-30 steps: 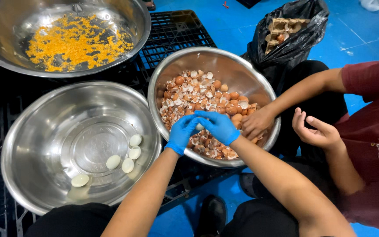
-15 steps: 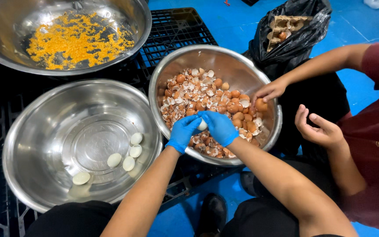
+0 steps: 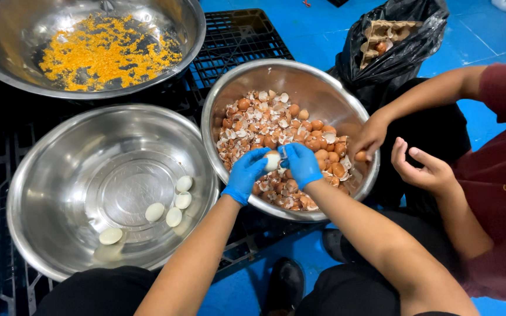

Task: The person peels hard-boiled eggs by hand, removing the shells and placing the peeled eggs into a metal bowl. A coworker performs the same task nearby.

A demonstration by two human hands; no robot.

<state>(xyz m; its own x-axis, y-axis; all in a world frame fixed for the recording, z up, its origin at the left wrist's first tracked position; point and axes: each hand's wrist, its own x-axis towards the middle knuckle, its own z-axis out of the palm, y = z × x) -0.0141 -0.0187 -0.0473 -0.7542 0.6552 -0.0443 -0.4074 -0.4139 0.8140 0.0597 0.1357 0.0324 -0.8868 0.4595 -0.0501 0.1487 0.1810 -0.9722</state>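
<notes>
In the head view, the left hand point(image 3: 245, 177) and the right hand point(image 3: 301, 164), both in blue gloves, meet over the round steel bowl of brown eggshells and eggs point(image 3: 329, 102), their fingers pinching a pale, partly peeled boiled egg point(image 3: 272, 161) between them above the shells. Left of that bowl stands a wide steel bowl with peeled white eggs point(image 3: 48, 175); behind it, a steel bowl of crumbled yellow yolk point(image 3: 7, 70). Right of the shell bowl, a co-worker's bare hand point(image 3: 370, 136) reaches onto its rim beside a black plastic bag point(image 3: 393, 58).
</notes>
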